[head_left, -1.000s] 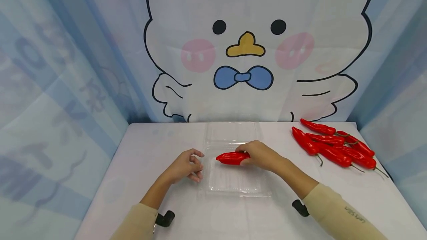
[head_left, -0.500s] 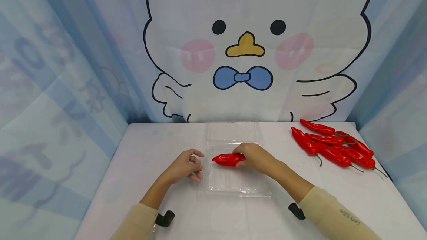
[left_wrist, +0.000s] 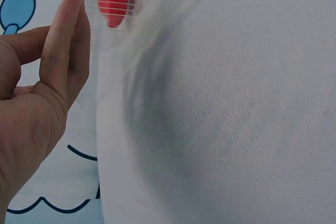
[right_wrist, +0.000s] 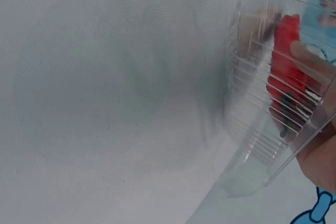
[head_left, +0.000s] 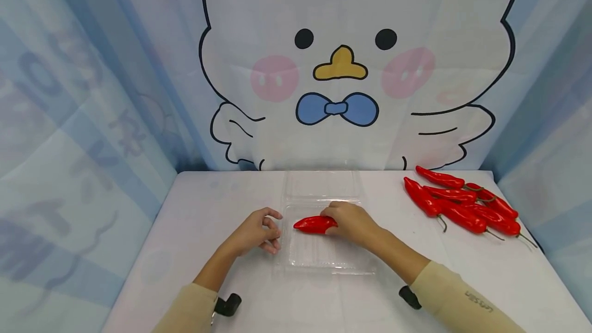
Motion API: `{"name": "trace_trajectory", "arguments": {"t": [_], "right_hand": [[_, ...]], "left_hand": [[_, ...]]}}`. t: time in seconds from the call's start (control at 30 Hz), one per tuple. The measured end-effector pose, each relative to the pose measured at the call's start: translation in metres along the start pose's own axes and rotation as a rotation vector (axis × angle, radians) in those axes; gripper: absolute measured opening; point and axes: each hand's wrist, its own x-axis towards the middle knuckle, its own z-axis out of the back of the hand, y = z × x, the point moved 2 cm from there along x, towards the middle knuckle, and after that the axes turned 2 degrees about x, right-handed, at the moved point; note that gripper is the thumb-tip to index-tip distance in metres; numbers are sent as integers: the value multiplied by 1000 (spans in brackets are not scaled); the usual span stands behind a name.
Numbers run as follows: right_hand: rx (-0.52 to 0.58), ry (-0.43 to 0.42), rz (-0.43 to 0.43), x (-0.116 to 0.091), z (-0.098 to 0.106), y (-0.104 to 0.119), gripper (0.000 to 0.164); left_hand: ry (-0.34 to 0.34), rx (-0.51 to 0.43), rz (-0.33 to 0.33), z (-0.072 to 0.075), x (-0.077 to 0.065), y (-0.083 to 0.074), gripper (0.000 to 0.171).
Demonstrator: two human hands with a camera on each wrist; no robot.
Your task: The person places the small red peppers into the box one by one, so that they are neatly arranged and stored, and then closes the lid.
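A: What carries the work?
B: A white tabletop; near the middle of its far edge sits a clear container, its lid laid back toward that edge.
A: What lies outside?
B: Six red peppers, loose near the far right corner.
A: And the hands?
B: The left hand is relaxed by the container's left edge, its grip holding nothing; contact cannot be told. The right hand has its grip curled about the stem end of one held pepper, within the container, tip toward the left edge.
A: How far along?
B: Early, by judgement: one pepper inside, not yet released; six untouched.
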Motion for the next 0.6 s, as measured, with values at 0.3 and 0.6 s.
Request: {"name": "trace_trajectory", "arguments": {"t": [0.3,0.6], "right_hand": [[-26,-59,22,-3,-8,3,33],[-9,-46,25,-8,-15,3,36]], "left_hand": [[-5,-7,0,-1,0,0,42],[-3,-8,-3,-1,0,0,43]]}}
